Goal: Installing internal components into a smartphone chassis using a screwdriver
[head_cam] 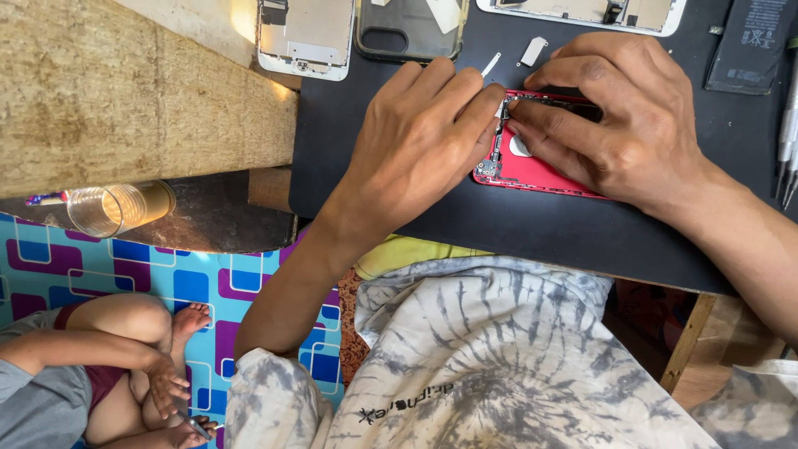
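1. Tie-dye shirt (499, 357), nearest the camera, bunched against the near edge of the black work mat (399, 191). Risk: a shift of my body could nudge the mat and scatter what lies on it.
2. Black work mat: bears everything below. Near its far edge lie a white phone frame (303, 37), a dark phone case (407, 29) and another opened phone (582, 12); a battery (752, 41) lies at the far right. Risk: crowding; a sweep of my forearm could drag these.
3. Red phone housing (540, 170), opened, flat on the mat under both my hands. Risk: it could skid if my holding fingers slacken.
4. My right hand (623, 116): fingers spread and pressing flat on the housing, gripping nothing. Risk: too much pressure could bend inner parts.
5. My left hand (424, 133): fingertips pinched together at the housing's upper end; whether they hold a part, I cannot tell. Risk: a slip could tear a connector.
6. Small white parts (532, 51), loose just beyond my fingers. Risk: easily flicked off and lost.
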